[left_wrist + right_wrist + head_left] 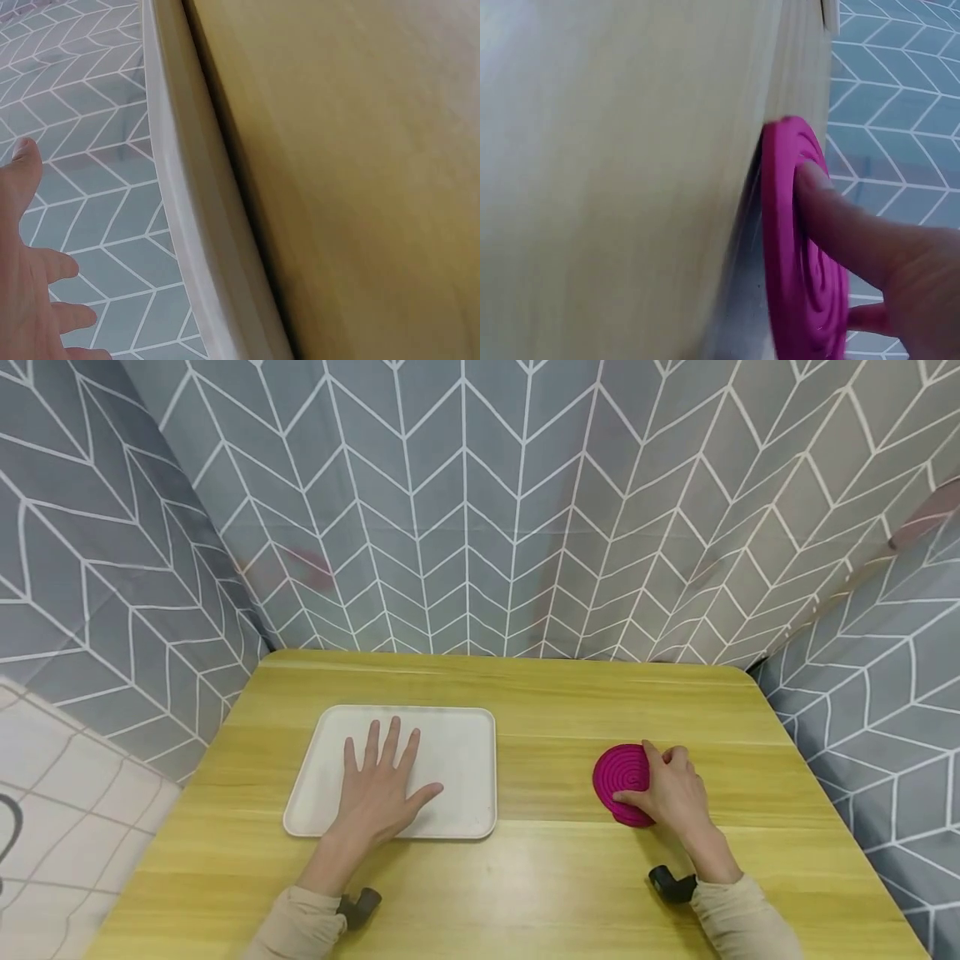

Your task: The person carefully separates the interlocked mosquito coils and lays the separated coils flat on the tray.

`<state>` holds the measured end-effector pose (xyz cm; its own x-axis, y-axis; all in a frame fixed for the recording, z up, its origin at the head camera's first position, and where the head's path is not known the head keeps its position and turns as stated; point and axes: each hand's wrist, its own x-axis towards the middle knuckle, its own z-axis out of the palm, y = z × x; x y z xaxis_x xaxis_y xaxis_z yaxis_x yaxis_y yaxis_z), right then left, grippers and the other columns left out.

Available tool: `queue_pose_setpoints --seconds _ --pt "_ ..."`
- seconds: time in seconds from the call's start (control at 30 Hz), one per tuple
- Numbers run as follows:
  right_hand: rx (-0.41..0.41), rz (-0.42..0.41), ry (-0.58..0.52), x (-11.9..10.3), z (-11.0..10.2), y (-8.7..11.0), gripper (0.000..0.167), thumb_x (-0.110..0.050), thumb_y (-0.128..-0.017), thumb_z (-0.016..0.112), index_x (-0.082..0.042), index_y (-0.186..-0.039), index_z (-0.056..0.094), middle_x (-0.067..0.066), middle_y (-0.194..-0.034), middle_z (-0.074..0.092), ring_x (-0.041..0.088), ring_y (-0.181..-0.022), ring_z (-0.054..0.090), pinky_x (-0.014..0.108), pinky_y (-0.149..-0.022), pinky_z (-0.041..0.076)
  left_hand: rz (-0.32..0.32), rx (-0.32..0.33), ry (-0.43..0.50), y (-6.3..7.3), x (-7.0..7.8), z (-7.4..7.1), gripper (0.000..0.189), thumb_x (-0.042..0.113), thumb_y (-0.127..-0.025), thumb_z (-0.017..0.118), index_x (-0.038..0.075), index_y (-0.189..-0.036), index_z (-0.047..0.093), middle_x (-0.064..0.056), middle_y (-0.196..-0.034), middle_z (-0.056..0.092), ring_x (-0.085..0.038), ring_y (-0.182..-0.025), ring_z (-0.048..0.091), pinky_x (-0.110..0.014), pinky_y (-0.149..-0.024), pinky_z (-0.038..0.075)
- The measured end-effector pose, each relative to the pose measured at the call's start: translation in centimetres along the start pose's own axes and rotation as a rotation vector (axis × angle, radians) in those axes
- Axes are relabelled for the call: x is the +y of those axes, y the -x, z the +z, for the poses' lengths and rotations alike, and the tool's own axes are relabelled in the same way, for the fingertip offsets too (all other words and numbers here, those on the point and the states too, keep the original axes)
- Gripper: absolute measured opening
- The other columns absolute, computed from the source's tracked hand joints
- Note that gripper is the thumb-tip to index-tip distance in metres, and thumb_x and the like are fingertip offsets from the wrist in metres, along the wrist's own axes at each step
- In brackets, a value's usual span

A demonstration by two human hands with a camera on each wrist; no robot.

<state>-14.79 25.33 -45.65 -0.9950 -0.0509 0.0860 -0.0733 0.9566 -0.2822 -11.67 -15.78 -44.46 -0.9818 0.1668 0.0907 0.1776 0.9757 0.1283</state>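
My left hand [378, 793] lies flat over the white rectangular tray [461, 777], fingers and thumb spread wide. Part of the tray is covered by that hand; in the left wrist view the tray's rim [184, 195] runs beside the thumb and fingers. At the right, a round magenta disc with spiral grooves [618, 777] is close over the table. My right hand [675, 789] grips its right side, with the thumb across the grooved face and the fingers at the far rim. In the right wrist view the thumb [847, 217] presses on the disc [784, 247], seen nearly edge-on.
Both things are on a yellow wood-grain table [540, 877], the tray left of the middle. Grey curtains [487, 510] with white zigzag lines hang behind and at both sides. Dark camera mounts [671, 885] stick out from the wrists. White tiles [60, 827] show at the lower left.
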Motion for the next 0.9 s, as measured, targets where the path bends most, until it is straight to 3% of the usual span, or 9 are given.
queue_pose_setpoints --seconds 0.17,0.3,0.4,0.47,0.53,0.63,0.77,0.83,0.9 --pt "0.049 0.001 -0.117 -0.3 -0.7 0.0 0.074 -0.019 -0.075 0.084 0.008 -0.134 0.05 0.03 -0.107 0.045 0.039 -0.08 0.058 0.053 -0.067 0.054 0.011 0.002 0.003 -0.1 0.4 0.0 0.084 0.068 -0.09 0.047 0.013 -0.153 0.032 -0.018 -0.162 0.02 -0.043 -0.151 0.012 -0.07 -0.117 0.009" --pt "0.053 0.007 -0.257 -0.4 -1.4 -0.2 0.051 -0.011 -0.081 0.078 0.007 -0.124 0.058 0.028 -0.104 0.053 0.032 -0.083 0.056 0.038 -0.065 0.05 0.029 0.027 0.01 -0.2 0.8 -0.2 0.078 0.06 -0.094 0.048 0.011 -0.152 0.033 -0.019 -0.161 0.024 -0.042 -0.15 0.017 -0.068 -0.118 0.013" --pt "0.016 0.041 -0.426 -0.9 -2.2 -0.3 0.04 -0.01 -0.086 0.073 0.003 -0.122 0.06 0.025 -0.109 0.059 0.02 -0.081 0.059 0.024 -0.061 0.048 0.05 0.086 0.05 -0.4 1.2 -0.4 0.068 0.048 -0.097 0.052 0.006 -0.149 0.039 -0.02 -0.156 0.035 -0.041 -0.146 0.029 -0.063 -0.117 0.024" --pt "-0.014 0.078 -0.558 -1.6 -2.7 -0.3 0.037 -0.012 -0.089 0.071 0.0 -0.123 0.06 0.023 -0.115 0.059 0.013 -0.077 0.061 0.02 -0.058 0.052 0.044 0.124 0.135 -0.5 1.7 -0.6 0.06 0.04 -0.097 0.055 0.005 -0.145 0.044 -0.019 -0.149 0.046 -0.039 -0.139 0.041 -0.058 -0.112 0.036" --pt "-0.04 0.112 -0.679 -2.9 -3.2 -0.3 0.037 -0.016 -0.091 0.07 -0.003 -0.124 0.058 0.021 -0.12 0.058 0.007 -0.075 0.061 0.019 -0.058 0.054 0.022 0.129 0.304 -0.6 2.5 -0.9 0.051 0.032 -0.097 0.056 0.004 -0.139 0.05 -0.016 -0.138 0.057 -0.035 -0.129 0.054 -0.053 -0.105 0.046" --pt "-0.068 0.123 -0.855 -5.5 -3.7 -0.2 0.038 -0.013 -0.091 0.069 -0.002 -0.124 0.057 0.02 -0.122 0.055 0.005 -0.076 0.062 0.018 -0.062 0.057 -0.021 0.059 0.692 -0.9 4.2 -1.1 0.039 0.026 -0.099 0.054 0.004 -0.132 0.056 -0.014 -0.123 0.067 -0.028 -0.111 0.066 -0.045 -0.093 0.055" --pt "-0.127 0.089 -1.038 -9.2 -3.4 0.4 0.036 -0.004 -0.089 0.069 0.002 -0.122 0.057 0.021 -0.12 0.053 0.009 -0.08 0.065 0.021 -0.065 0.059 -0.025 -0.18 1.257 -1.1 6.6 -0.8 0.041 0.028 -0.104 0.046 -0.002 -0.132 0.053 -0.019 -0.117 0.067 -0.022 -0.099 0.07 -0.037 -0.087 0.06" --pt "-0.163 0.073 -1.082 -10.6 -3.0 0.8 0.035 -0.003 -0.088 0.069 0.002 -0.121 0.057 0.021 -0.119 0.053 0.012 -0.081 0.067 0.023 -0.064 0.06 -0.04 -0.299 1.447 -0.9 7.5 -0.5 0.044 0.029 -0.105 0.041 -0.005 -0.132 0.048 -0.016 -0.112 0.067 -0.018 -0.094 0.071 -0.034 -0.085 0.061" --pt "-0.182 0.063 -1.089 -11.5 -2.6 1.1 0.035 -0.004 -0.088 0.07 0.002 -0.12 0.058 0.022 -0.117 0.054 0.015 -0.082 0.069 0.025 -0.063 0.06 -0.065 -0.362 1.562 -0.6 8.1 -0.4 0.043 0.028 -0.106 0.038 -0.007 -0.131 0.045 -0.008 -0.103 0.068 -0.013 -0.088 0.07 -0.032 -0.082 0.061"
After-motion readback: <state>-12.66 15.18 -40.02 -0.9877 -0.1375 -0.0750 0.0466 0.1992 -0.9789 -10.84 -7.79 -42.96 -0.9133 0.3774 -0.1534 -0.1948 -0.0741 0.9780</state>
